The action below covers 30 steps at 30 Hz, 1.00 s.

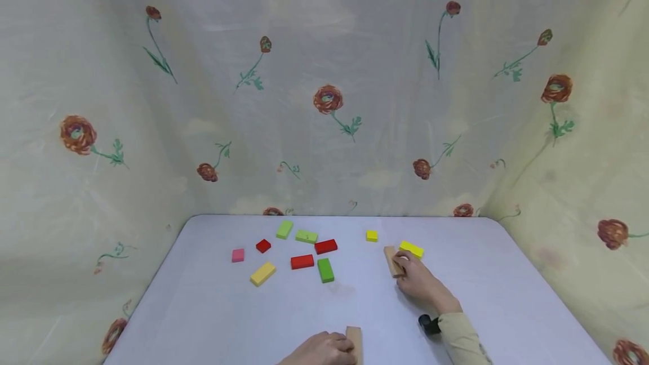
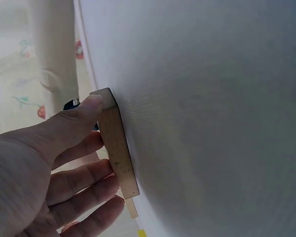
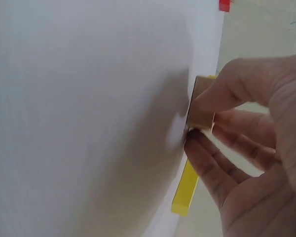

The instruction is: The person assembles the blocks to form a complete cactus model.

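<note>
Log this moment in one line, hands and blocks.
left hand: holds near wooden block | right hand: holds far wooden block | by right hand: longer yellow block | table: other coloured blocks

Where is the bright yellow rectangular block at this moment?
In the head view, the bright yellow rectangular block lies right of centre on the white tabletop, just beyond the right hand and right of the tan rectangular wooden block it pinches.

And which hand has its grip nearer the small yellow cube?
Right. The right grip, on a wooden block, is below and right of the small yellow cube in the head view; the left grip is much farther down, at the bottom edge.
</note>
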Each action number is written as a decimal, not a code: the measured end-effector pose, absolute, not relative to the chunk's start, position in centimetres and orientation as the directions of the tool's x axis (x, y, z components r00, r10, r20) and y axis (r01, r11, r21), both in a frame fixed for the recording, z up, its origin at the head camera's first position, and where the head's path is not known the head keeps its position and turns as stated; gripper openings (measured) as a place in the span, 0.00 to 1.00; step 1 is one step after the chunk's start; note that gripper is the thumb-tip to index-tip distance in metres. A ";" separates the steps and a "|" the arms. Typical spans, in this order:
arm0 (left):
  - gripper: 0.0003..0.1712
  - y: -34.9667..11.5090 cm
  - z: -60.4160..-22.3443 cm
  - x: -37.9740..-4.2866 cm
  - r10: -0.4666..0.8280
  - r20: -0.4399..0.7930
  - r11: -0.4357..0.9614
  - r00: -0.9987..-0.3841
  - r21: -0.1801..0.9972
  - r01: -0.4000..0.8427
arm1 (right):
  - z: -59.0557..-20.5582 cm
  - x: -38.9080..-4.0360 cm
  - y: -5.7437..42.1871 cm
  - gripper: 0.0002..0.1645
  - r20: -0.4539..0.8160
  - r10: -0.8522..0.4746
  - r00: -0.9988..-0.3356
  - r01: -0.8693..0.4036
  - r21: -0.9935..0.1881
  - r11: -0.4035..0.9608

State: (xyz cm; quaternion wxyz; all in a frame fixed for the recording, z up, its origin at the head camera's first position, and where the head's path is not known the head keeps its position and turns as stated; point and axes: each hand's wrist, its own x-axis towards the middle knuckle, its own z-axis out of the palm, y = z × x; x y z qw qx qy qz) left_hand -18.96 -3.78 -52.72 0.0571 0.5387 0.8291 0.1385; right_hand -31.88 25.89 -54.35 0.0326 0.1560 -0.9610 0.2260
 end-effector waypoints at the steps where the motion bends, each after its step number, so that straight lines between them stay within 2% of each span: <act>1: 0.15 -3.8 -52.8 -18.9 0.909 0.053 0.383 -0.414 0.289 0.878 | -54.3 -31.9 25.9 0.33 0.132 -0.286 -0.949 -0.315 -0.426 0.848; 12: 0.22 -4.7 -53.0 -18.6 0.907 0.023 0.402 -0.420 0.248 0.881 | -54.3 -32.1 26.4 0.33 0.109 -0.306 -0.946 -0.322 -0.431 0.843; 23: 0.22 -4.6 -53.1 -18.6 0.898 0.038 0.410 -0.439 0.294 0.864 | -54.0 -32.2 25.7 0.30 0.136 -0.332 -0.934 -0.358 -0.387 0.850; 30: 0.21 -4.4 -53.0 -18.5 0.898 0.059 0.406 -0.437 0.272 0.872 | -53.9 -32.2 24.1 0.28 0.136 -0.361 -0.923 -0.386 -0.346 0.855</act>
